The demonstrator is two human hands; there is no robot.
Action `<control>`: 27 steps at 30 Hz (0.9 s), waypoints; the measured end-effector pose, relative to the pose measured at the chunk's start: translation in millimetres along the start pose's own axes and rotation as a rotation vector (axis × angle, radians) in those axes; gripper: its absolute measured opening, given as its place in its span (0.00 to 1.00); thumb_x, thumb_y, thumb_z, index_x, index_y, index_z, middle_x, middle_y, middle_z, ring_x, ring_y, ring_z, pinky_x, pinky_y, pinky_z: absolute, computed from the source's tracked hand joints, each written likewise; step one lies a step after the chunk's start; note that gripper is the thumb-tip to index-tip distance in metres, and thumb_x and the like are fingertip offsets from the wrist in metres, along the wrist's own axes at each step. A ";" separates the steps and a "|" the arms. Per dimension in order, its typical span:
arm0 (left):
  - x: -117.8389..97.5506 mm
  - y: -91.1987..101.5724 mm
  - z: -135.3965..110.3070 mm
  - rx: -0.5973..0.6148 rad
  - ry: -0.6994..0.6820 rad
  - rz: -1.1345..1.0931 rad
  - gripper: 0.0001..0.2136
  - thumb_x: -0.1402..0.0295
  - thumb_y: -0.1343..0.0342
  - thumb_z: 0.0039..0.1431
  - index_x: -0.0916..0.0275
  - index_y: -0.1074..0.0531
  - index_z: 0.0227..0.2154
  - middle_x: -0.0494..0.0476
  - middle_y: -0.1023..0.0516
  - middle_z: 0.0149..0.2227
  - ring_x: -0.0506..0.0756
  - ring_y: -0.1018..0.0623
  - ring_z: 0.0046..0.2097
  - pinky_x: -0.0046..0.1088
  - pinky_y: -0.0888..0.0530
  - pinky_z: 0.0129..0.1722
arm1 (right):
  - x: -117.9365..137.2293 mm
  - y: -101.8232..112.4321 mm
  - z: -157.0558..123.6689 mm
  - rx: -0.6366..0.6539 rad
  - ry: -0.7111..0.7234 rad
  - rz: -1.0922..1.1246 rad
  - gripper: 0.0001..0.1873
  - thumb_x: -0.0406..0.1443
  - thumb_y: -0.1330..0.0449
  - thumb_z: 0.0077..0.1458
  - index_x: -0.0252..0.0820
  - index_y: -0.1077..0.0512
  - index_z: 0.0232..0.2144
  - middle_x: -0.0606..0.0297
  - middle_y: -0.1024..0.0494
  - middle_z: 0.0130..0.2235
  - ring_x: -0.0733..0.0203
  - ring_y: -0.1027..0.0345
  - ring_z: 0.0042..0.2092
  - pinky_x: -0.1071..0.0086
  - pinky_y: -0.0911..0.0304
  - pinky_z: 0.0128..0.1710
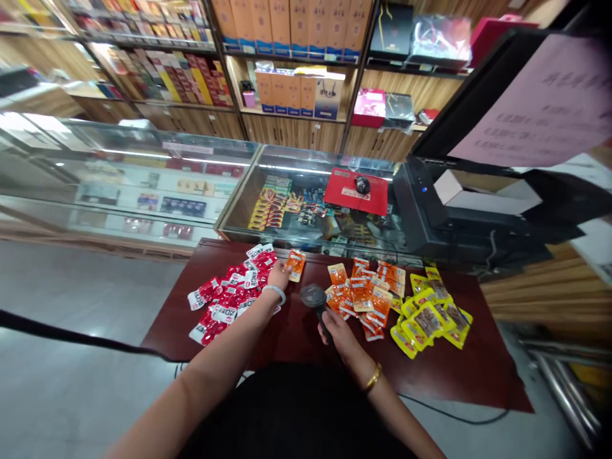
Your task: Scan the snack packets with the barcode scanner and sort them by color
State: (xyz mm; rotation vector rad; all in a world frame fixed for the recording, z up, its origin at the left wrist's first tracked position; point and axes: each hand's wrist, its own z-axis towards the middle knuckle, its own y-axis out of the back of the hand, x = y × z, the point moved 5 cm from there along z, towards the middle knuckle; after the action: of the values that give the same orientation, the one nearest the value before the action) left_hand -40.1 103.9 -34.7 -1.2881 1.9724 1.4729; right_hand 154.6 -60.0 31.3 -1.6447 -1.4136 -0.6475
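My right hand (338,331) is wrapped around the handle of a black handheld barcode scanner (313,295), its round head pointing up and left over the table. With closed fingers, my left hand (278,275) grips the left edge of an orange snack packet (297,262) near the table's far edge. Left of that hand spreads a pile of red-and-white snack packets (234,296). A heap of orange snack packets (363,290) lies to the right of the scanner. Further right are yellow snack packets (428,322), overlapping one another.
The dark red table (291,347) stands against a glass display counter (239,220). On the counter are a red mat (344,197) with a computer mouse (362,185) and a black checkout machine (435,210). A black cable (86,335) crosses at left. Stocked shelves (296,57) stand behind.
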 end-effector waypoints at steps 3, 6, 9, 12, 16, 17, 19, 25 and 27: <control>-10.1 8.6 13.0 0.008 -0.021 0.181 0.12 0.66 0.46 0.56 0.64 0.32 0.43 0.65 0.23 0.40 0.58 0.23 0.41 0.33 0.30 0.41 | -4.6 2.3 -12.2 -0.063 -0.021 0.004 0.29 0.59 0.40 0.47 0.41 0.32 0.38 0.75 0.34 0.19 0.70 0.46 0.17 0.75 0.50 0.18; -32.9 12.0 9.0 -0.147 -0.190 0.439 0.21 0.67 0.43 0.52 0.65 0.34 0.50 0.69 0.29 0.52 0.64 0.29 0.53 0.38 0.35 0.52 | -11.7 10.9 -23.5 -0.122 -0.056 0.015 0.32 0.59 0.40 0.47 0.40 0.32 0.43 0.75 0.34 0.19 0.70 0.45 0.17 0.75 0.49 0.18; -53.7 -12.8 -6.4 -0.129 -0.337 0.549 0.25 0.62 0.42 0.52 0.63 0.36 0.54 0.67 0.33 0.56 0.64 0.33 0.56 0.39 0.38 0.56 | -19.4 23.9 -28.7 -0.186 -0.103 0.050 0.34 0.59 0.38 0.44 0.40 0.32 0.44 0.75 0.33 0.19 0.71 0.44 0.17 0.76 0.49 0.18; -66.7 -60.7 -18.3 0.085 -0.365 0.588 0.27 0.55 0.42 0.51 0.64 0.33 0.52 0.67 0.31 0.51 0.64 0.32 0.54 0.38 0.37 0.55 | -23.1 37.9 -29.0 -0.227 -0.137 0.076 0.35 0.59 0.36 0.41 0.40 0.32 0.43 0.75 0.33 0.19 0.71 0.44 0.17 0.76 0.49 0.18; -88.0 -116.2 -26.4 0.254 -0.435 0.647 0.35 0.55 0.39 0.48 0.59 0.39 0.59 0.67 0.36 0.57 0.65 0.35 0.56 0.40 0.38 0.55 | -18.4 55.7 -28.8 -0.216 -0.134 0.064 0.37 0.60 0.37 0.41 0.41 0.32 0.45 0.75 0.33 0.18 0.70 0.45 0.17 0.76 0.50 0.18; -94.9 -126.8 -27.9 0.301 -0.481 0.675 0.35 0.58 0.38 0.48 0.53 0.41 0.60 0.65 0.40 0.60 0.66 0.37 0.57 0.41 0.38 0.55 | -16.5 60.1 -29.0 -0.213 -0.130 0.062 0.37 0.60 0.37 0.41 0.41 0.33 0.46 0.75 0.33 0.18 0.70 0.45 0.17 0.76 0.50 0.18; -109.4 -143.9 -31.2 0.418 -0.615 0.738 0.34 0.63 0.38 0.48 0.43 0.40 0.59 0.59 0.47 0.65 0.66 0.40 0.60 0.45 0.40 0.56 | -13.1 68.2 -29.3 -0.204 -0.128 0.062 0.38 0.60 0.37 0.41 0.41 0.33 0.46 0.75 0.34 0.18 0.70 0.46 0.17 0.75 0.50 0.18; -122.0 -151.4 -24.8 0.545 -0.683 0.869 0.27 0.67 0.31 0.36 0.61 0.26 0.45 0.71 0.34 0.55 0.70 0.36 0.58 0.48 0.40 0.56 | -9.4 85.6 -24.5 -0.205 -0.136 0.068 0.36 0.60 0.38 0.42 0.41 0.33 0.44 0.75 0.34 0.18 0.70 0.46 0.17 0.75 0.50 0.18; -107.9 -143.1 -19.8 0.541 -0.543 0.795 0.27 0.69 0.28 0.30 0.64 0.24 0.40 0.73 0.29 0.51 0.70 0.32 0.55 0.45 0.37 0.54 | -10.0 88.1 -21.1 -0.196 -0.135 0.064 0.35 0.60 0.38 0.43 0.41 0.33 0.43 0.75 0.34 0.18 0.70 0.46 0.17 0.75 0.50 0.18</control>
State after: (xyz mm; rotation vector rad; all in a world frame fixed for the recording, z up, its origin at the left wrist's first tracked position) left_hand 138.4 128.9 -29.1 0.1530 2.3207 1.2233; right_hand 240.2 -83.2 10.2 -1.9107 -1.4221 -0.6658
